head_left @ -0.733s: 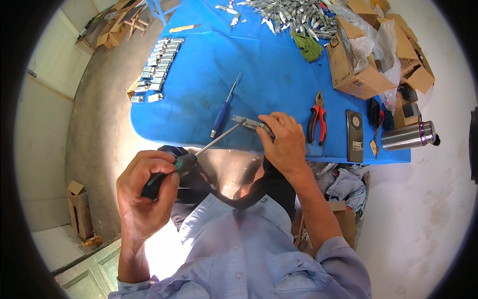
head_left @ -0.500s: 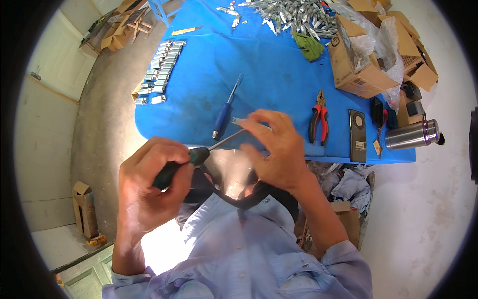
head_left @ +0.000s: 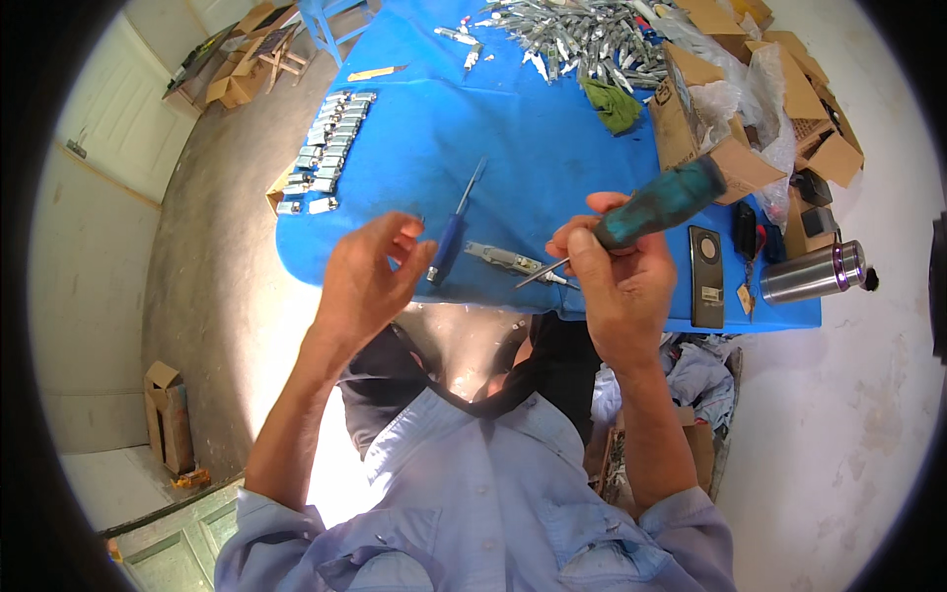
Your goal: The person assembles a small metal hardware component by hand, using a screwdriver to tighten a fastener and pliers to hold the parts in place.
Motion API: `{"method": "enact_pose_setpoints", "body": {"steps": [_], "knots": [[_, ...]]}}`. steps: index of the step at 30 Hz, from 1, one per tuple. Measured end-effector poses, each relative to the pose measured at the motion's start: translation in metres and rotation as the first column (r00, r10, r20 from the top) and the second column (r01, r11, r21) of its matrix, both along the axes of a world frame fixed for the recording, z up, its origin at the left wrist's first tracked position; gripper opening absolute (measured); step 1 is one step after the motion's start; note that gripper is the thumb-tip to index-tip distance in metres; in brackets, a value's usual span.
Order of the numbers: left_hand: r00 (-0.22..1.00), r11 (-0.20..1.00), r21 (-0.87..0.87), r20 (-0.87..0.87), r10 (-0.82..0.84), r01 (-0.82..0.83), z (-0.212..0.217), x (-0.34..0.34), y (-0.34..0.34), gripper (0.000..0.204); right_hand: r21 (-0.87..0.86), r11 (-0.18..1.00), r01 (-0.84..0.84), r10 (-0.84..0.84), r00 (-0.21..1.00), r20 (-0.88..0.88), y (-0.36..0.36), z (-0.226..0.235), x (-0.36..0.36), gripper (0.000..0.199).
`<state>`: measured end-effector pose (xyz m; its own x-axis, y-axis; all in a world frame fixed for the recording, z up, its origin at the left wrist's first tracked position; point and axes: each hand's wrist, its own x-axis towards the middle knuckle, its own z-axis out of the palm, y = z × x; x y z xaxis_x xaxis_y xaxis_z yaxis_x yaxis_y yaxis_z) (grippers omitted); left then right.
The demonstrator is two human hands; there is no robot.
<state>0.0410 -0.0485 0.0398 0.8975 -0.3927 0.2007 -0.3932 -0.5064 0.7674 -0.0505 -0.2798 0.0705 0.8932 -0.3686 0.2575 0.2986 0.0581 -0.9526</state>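
Note:
My right hand (head_left: 631,286) grips a screwdriver (head_left: 663,203) with a dark green and black handle. The handle points up and to the right, and its thin shaft slants down to the left. Beneath the shaft, near the table's front edge, lies a slim silver-grey metal part (head_left: 505,258) with a pale tapered end partly behind my right fingers. My left hand (head_left: 373,271) is raised to the left of it, fingers half curled and thumb apart, with nothing visible in them. Just beyond those fingers lies a blue-handled screwdriver (head_left: 450,237).
Rows of small metal pieces (head_left: 330,148) line the blue table's (head_left: 533,128) left side. At the back is a heap of grey parts (head_left: 582,39) beside a green cloth (head_left: 612,106). Cardboard boxes (head_left: 740,163), a phone (head_left: 706,276) and a steel flask (head_left: 814,271) stand or lie right.
The green-handled screwdriver has passed from my left hand to my right. The metal part that was at my right fingers now lies on the table. My right hand now covers the pliers' place.

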Motion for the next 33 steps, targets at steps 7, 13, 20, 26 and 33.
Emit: {"method": "enact_pose_setpoints", "body": {"steps": [7, 13, 20, 26, 33], "knots": [[0.991, 0.988, 0.143, 0.125, 0.038, -0.056, -0.034, -0.013, -0.01, 0.025, 0.034, 0.985, 0.167, -0.166, 0.985, -0.038, -0.026, 0.003, -0.027, 0.027], [0.999, 0.995, 0.103, 0.03, -0.011, 0.008, -0.035, -0.039, -0.022, 0.025, -0.369, 0.822, 0.433, -0.518, 0.838, -0.171, -0.089, -0.026, -0.062, 0.02], [0.996, 0.996, 0.041, -0.028, -0.081, 0.082, -0.036, -0.066, -0.044, 0.019, -0.708, 0.651, 0.275, -0.657, 0.672, -0.343, -0.103, -0.083, -0.048, 0.035], [0.99, 0.996, 0.027, -0.121, -0.078, 0.082, -0.045, -0.077, -0.027, 0.014, -0.865, 0.476, 0.155, -0.742, 0.599, -0.301, -0.108, -0.087, -0.035, 0.035], [0.923, 0.981, -0.15, -0.347, -0.168, 0.122, -0.052, -0.089, -0.024, 0.018, -0.727, 0.654, 0.209, -0.623, 0.695, -0.36, -0.114, -0.073, -0.037, 0.03]]}}
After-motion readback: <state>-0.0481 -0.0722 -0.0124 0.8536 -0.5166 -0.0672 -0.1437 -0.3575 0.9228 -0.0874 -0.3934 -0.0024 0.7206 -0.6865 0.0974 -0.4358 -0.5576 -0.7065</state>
